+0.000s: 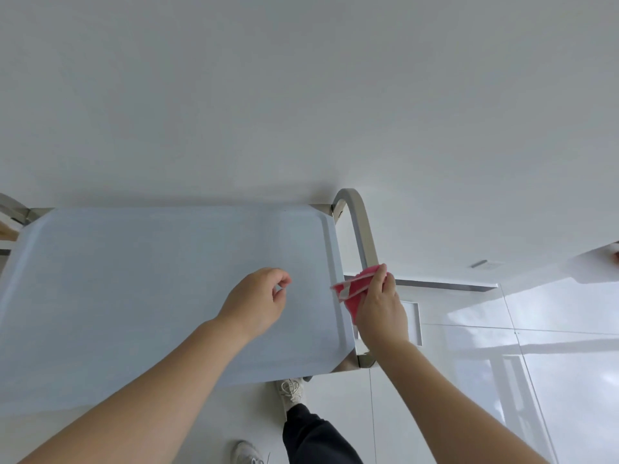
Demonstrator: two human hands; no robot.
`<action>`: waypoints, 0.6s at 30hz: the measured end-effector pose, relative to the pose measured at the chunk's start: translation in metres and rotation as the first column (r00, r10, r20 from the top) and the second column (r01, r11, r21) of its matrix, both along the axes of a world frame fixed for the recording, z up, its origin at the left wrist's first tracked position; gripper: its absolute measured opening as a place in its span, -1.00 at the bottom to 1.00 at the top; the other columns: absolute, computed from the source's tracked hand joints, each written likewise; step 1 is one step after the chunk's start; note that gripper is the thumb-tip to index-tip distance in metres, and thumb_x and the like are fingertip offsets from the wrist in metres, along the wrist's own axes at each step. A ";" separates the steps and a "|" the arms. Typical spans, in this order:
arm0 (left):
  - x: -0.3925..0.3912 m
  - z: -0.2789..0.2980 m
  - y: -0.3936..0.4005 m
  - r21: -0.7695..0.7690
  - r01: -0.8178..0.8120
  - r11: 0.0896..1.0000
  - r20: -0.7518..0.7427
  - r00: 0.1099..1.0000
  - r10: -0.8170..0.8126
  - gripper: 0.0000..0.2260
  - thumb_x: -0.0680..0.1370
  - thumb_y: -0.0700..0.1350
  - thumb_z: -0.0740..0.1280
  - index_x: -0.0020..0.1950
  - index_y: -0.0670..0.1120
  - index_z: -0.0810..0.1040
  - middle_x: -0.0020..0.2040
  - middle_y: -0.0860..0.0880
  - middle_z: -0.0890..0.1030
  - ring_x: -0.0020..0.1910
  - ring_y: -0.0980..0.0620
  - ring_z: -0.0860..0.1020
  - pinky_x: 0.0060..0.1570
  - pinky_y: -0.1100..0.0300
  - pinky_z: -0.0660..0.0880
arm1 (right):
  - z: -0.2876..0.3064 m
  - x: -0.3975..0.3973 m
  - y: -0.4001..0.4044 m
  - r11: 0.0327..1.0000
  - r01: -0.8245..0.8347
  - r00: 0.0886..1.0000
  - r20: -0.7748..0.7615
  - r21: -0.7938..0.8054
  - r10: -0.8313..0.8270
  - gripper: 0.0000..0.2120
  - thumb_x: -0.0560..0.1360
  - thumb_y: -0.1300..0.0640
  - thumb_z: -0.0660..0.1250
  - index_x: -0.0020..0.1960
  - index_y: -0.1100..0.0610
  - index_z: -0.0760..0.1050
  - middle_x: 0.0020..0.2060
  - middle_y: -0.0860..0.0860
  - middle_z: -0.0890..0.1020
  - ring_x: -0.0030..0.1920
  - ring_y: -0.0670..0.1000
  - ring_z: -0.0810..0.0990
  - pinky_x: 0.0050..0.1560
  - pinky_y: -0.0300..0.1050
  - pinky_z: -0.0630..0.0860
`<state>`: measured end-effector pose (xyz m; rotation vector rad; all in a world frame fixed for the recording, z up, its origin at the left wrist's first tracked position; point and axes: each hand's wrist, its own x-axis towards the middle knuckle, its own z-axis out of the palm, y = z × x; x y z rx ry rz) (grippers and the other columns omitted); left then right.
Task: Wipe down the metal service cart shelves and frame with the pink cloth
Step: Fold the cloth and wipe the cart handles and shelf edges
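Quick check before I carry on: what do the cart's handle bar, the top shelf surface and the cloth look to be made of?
Handle bar: likely stainless steel, brushed, with a dull grey sheen and mirror-like reflections at its lower end. Top shelf: pale blue-white and matte, possibly metal under a protective film; I cannot tell which. Pink cloth: soft fabric, bunched in the right hand.

A metal service cart (167,296) is seen from above, its pale top shelf (134,279) set against a white wall (301,95). The pink cloth (356,289) is gripped by the right hand (380,308) and pressed around the cart's curved handle bar (360,226) at the shelf's right edge. The left hand (258,298) is held over the shelf with fingers (283,279) loosely curled, nothing in them. A glossy white floor (536,363), pale shoes (290,391) and a dark trouser leg (315,437) are visible below.
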<state>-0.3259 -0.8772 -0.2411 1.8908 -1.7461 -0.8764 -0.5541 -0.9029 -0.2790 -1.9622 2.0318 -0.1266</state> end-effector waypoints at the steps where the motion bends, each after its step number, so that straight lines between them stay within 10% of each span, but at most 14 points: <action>1: 0.001 0.000 0.000 0.000 0.012 1.000 0.003 1.000 -0.012 -0.82 0.51 -0.22 0.27 0.08 -0.09 0.56 -0.11 0.07 0.52 -0.27 0.10 0.42 -0.12 0.26 0.40 | 0.002 0.002 -0.010 1.000 -0.004 1.000 -0.029 0.013 0.004 -0.23 0.49 0.09 0.24 0.48 0.27 -0.16 0.34 0.22 0.28 0.20 0.23 0.46 0.01 0.01 0.49; 18: 0.025 0.004 -0.042 0.048 -0.089 0.995 0.000 0.996 0.089 -0.81 0.53 -0.18 0.23 0.10 -0.03 0.54 -0.09 0.10 0.52 -0.25 0.16 0.43 -0.13 0.28 0.39 | 0.029 0.056 -0.182 0.969 -0.096 0.980 -0.146 0.227 0.132 -0.01 0.33 0.02 0.48 0.45 0.34 -0.10 0.22 0.26 0.35 0.13 0.22 0.51 -0.02 -0.02 0.45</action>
